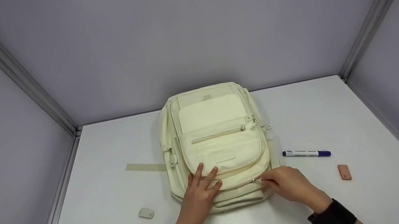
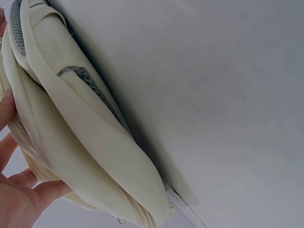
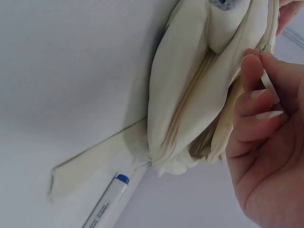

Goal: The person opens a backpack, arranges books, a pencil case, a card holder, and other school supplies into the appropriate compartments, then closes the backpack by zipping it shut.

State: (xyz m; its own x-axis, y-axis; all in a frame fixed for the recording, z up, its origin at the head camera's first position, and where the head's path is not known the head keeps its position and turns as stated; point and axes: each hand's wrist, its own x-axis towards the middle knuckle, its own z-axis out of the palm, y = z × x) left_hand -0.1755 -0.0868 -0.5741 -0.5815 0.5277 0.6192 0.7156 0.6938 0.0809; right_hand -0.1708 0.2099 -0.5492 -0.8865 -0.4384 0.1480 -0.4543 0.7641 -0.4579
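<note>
A cream backpack lies front side up on the white table. My left hand rests on its lower left front with spread fingers, the tips near the curved seam of the front pocket. At the lower right, my right hand pinches a zipper pull between thumb and forefinger. In the right wrist view the tab of that zipper pull runs down into the curled fingers. Beside them the pocket edge gapes, showing a dark inside. A second zipper crosses the upper front pocket.
Right of the backpack lie a white marker with a blue cap and a small orange-brown block. A small pale grey block lies on the left. A flat strap sticks out leftward. Grey panels enclose the table's back and sides.
</note>
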